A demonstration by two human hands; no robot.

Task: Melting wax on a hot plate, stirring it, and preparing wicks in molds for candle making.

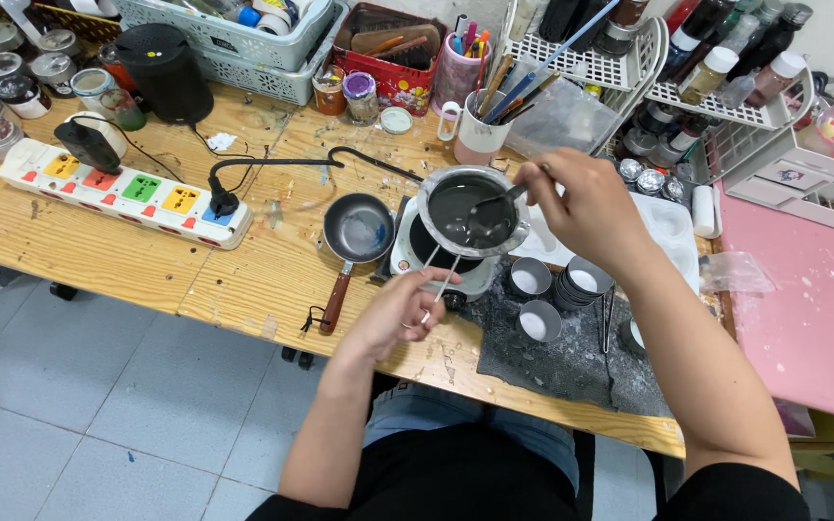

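While left hand [400, 314] grips the wire handle of metal pot [470, 210], right hand [581, 207] pinches a spoon [496, 198], apparently stirring; red patterned box [388, 48] behind.

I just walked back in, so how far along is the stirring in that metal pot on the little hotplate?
Done: the metal pot sits on the hotplate and holds dark liquid. In hand: the left hand grips the pot's wire handle while the right hand stirs with a spoon. Left: the small tins beside it show only pale insides, none of the dark liquid.
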